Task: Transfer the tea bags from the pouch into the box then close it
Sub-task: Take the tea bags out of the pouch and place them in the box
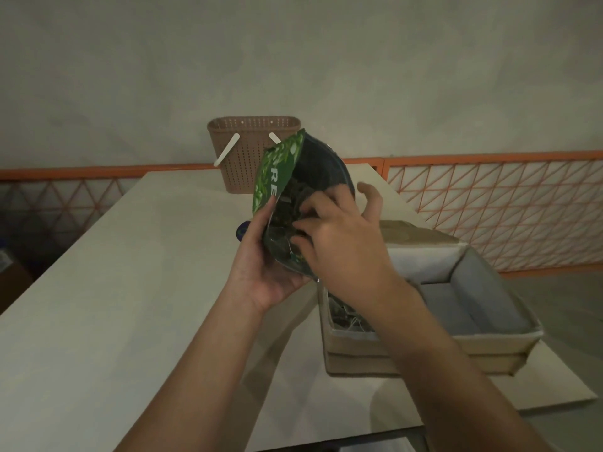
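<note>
Step in hand: extraction. The left hand (261,272) grips the glossy green foil pouch (280,177) from below, above the pale bench (130,288). The right hand (339,236) reaches into its mouth, fingers (310,210) curled among the tea bags (287,220); whether they pinch one cannot be told. Next move: lift one clear and carry it rightward to the open beige cardboard box (424,340), which sits just beside the pouch.

Two hands, one green pouch (277,171), one open box (424,340), one basket (243,158), one table (130,288).
</note>
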Action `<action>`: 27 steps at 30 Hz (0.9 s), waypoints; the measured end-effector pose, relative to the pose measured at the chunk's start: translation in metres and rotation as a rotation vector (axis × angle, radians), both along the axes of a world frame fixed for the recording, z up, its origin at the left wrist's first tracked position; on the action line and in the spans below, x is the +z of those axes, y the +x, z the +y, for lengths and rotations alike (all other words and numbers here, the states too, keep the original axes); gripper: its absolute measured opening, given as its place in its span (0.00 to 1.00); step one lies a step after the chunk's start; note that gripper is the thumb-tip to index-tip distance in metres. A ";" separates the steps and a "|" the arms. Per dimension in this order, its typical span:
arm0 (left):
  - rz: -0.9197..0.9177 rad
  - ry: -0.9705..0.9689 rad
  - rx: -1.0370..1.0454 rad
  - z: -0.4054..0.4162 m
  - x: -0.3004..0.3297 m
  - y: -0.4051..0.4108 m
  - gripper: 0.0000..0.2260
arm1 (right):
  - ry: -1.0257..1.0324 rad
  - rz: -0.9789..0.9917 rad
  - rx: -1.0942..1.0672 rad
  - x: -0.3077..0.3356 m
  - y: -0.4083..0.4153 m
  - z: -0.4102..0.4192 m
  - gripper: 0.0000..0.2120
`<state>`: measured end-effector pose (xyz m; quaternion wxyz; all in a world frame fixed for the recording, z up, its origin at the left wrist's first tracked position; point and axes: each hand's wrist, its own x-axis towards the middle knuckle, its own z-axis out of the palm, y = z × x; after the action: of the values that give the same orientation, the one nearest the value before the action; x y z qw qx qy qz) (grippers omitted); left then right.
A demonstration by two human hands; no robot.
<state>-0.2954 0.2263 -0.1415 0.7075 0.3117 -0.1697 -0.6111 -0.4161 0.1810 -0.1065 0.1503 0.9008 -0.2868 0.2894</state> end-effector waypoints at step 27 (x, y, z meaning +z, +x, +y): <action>0.048 -0.046 -0.064 -0.001 -0.003 -0.005 0.24 | 0.774 -0.913 0.345 0.004 -0.069 -0.012 0.07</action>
<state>-0.2999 0.2253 -0.1446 0.6984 0.2750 -0.1766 -0.6367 -0.4846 0.1690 -0.1025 -0.3738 0.7086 -0.2568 0.5406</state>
